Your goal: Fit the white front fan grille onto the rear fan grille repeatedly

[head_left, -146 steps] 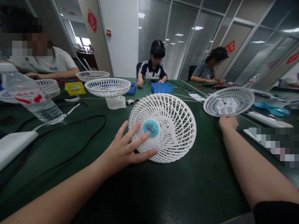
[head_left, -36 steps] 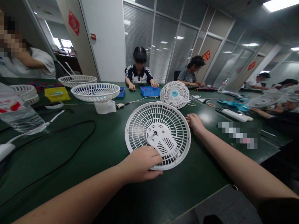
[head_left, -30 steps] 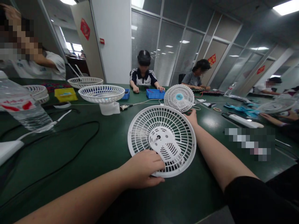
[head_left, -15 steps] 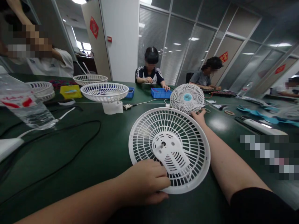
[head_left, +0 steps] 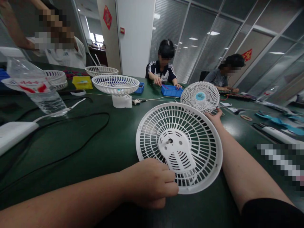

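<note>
A white rear fan grille (head_left: 180, 145) with a motor plate and shaft at its middle is tilted up off the green table in front of me. My left hand (head_left: 152, 183) is closed on its near rim. My right hand (head_left: 215, 117) reaches past the grille's far edge and touches the lower rim of a white front fan grille (head_left: 199, 96) with a blue round label, which stands tilted on the table. The right hand's fingers are mostly hidden behind that rim.
A fan grille on a white stand (head_left: 115, 85) and more stacked grilles (head_left: 55, 77) lie to the left, with a water bottle (head_left: 35, 85), black cable (head_left: 71, 152) and white power strip (head_left: 13, 133). Blue trays (head_left: 171, 90) and other people sit across the table (head_left: 102, 145).
The rear grille was drawn toward me and lifted at its far side. My right hand stretched out to the front grille with the blue label.
</note>
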Tool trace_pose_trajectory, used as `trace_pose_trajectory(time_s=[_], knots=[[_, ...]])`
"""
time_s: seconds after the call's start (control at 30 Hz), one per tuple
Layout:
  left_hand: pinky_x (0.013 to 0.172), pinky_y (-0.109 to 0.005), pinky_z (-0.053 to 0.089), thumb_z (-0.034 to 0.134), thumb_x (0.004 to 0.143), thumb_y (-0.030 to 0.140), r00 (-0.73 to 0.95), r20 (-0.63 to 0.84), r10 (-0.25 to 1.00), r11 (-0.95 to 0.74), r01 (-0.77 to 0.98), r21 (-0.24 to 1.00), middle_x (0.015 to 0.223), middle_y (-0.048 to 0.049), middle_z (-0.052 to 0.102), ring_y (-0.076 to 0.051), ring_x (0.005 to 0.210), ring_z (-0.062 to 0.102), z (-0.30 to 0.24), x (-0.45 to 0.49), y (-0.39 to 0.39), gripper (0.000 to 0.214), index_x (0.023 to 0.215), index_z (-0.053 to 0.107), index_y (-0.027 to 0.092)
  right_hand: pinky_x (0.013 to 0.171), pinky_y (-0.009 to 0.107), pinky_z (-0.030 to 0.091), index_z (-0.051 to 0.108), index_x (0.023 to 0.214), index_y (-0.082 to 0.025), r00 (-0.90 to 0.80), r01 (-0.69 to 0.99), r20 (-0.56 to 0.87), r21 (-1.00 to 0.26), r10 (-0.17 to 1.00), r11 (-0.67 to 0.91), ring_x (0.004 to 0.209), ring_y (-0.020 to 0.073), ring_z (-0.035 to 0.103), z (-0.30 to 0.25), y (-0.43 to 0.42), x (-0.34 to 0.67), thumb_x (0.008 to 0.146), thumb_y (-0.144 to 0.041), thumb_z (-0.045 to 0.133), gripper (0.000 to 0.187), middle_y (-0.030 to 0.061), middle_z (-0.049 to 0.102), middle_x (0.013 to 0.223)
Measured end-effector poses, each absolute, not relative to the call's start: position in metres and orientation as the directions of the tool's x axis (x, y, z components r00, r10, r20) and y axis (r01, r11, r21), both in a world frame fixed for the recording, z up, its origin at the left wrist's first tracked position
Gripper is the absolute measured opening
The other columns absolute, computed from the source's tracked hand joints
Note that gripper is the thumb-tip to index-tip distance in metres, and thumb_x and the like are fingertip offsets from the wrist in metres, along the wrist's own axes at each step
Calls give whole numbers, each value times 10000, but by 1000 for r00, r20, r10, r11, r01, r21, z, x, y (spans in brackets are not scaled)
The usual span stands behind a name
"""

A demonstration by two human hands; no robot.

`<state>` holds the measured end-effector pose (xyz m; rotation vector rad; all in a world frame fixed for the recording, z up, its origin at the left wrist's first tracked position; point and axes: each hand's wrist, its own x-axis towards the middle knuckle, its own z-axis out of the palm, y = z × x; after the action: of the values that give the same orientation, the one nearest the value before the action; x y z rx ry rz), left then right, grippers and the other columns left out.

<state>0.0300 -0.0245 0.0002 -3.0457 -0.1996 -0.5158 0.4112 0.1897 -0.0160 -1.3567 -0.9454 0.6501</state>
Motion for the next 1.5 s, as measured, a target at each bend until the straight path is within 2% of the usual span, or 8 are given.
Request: trace_pose_trajectory(time_s=[0.5,0.73,0.93,1.03,1.13,1.27,1.4,1.5], knots=[[472,-335,297,599,789,240,943,298,149,-988,153,9,841,-20,630,-146,624,453,3,26,-23,77,847,566,202,861,394,486,259,1294,-232,485,549,367,-834,794,50,977,198,554,-24,187,414,678,-255,735,779,188,462,1295],[528,-343,360,565,844,289,913,379,154,-988,145,54,812,-20,628,-166,655,510,8,16,-17,215,1042,565,204,1154,418,197,379,1130,-197,436,791,578,-611,690,12,1345,303,283,-32,199,428,589,-306,824,709,237,323,1410],[922,-412,441,500,899,235,223,837,499,-785,526,328,1133,-84,585,-235,1075,544,-3,-2,8,263,1160,471,221,1134,438,197,445,1065,-196,405,853,625,-522,667,-29,1308,324,327,-25,195,424,659,-360,790,557,228,407,1338],[1011,-450,430,538,903,330,-78,622,779,-554,376,742,1312,-115,503,-268,1200,507,-11,-4,26,388,1262,446,214,1112,420,240,464,1066,-197,397,867,642,-498,656,-37,1279,300,374,-23,192,422,691,-328,768,500,215,442,1313],[1004,-441,467,462,972,413,72,222,972,-214,-96,972,1253,-116,601,-272,1136,595,-13,-3,38,375,1256,518,175,1093,399,280,471,1098,-206,384,879,656,-475,649,-39,1293,283,386,-19,187,415,698,-315,765,509,205,432,1364],[928,-437,533,392,1018,369,313,-13,950,154,-431,889,1017,-120,724,-253,968,691,-8,-8,44,358,1149,616,122,1110,371,280,468,1149,-223,392,869,672,-494,629,-13,1348,266,352,-5,172,393,639,-314,805,618,179,360,1469],[893,-449,552,351,1035,389,505,-108,857,380,-476,793,1082,-150,722,-266,1000,705,-7,-16,41,401,1235,591,138,1153,371,235,459,1103,-211,589,650,544,-758,598,49,1332,251,362,6,150,363,647,-283,772,558,159,441,1381],[887,-470,551,352,1030,443,575,-117,810,453,-486,748,1136,-173,706,-286,1024,703,-10,-16,39,439,1267,573,147,1053,430,384,470,1014,-198,650,479,394,-876,650,53,1105,245,525,8,135,345,755,-393,658,375,121,574,1117]])
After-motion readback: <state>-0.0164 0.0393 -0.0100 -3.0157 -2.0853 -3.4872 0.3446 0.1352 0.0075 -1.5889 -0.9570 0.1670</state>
